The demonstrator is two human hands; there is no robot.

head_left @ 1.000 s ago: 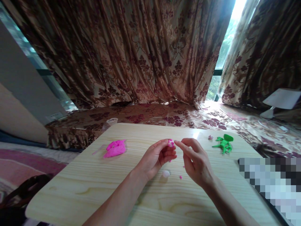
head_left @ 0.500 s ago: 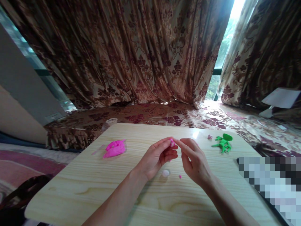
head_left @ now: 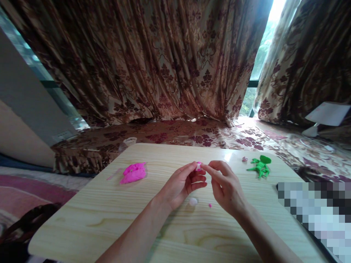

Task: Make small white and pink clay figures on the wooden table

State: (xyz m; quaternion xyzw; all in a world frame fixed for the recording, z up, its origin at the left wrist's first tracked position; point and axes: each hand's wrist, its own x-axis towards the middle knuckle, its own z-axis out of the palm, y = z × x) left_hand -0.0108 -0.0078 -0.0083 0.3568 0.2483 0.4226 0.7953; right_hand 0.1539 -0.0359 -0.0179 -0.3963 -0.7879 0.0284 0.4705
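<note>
My left hand point(head_left: 182, 183) pinches a small pink-and-white clay piece point(head_left: 198, 166) between thumb and fingertips, above the middle of the light wooden table point(head_left: 109, 219). My right hand point(head_left: 226, 186) meets it from the right, its fingertips pressed against the same piece. Below the hands a small white clay ball point(head_left: 193, 201) and a tiny pink crumb point(head_left: 210, 205) lie on the table.
A lump of bright pink clay point(head_left: 133, 172) on a clear wrapper lies at the table's left. A green clay figure point(head_left: 260, 166) and a small pink bit point(head_left: 244, 159) sit at the far right. Patterned curtains point(head_left: 153, 62) hang behind; a pixelated patch covers the lower right.
The hands have stayed almost in place; the fingertips shifted slightly around the small clay piece, which now shows a little more between them.
</note>
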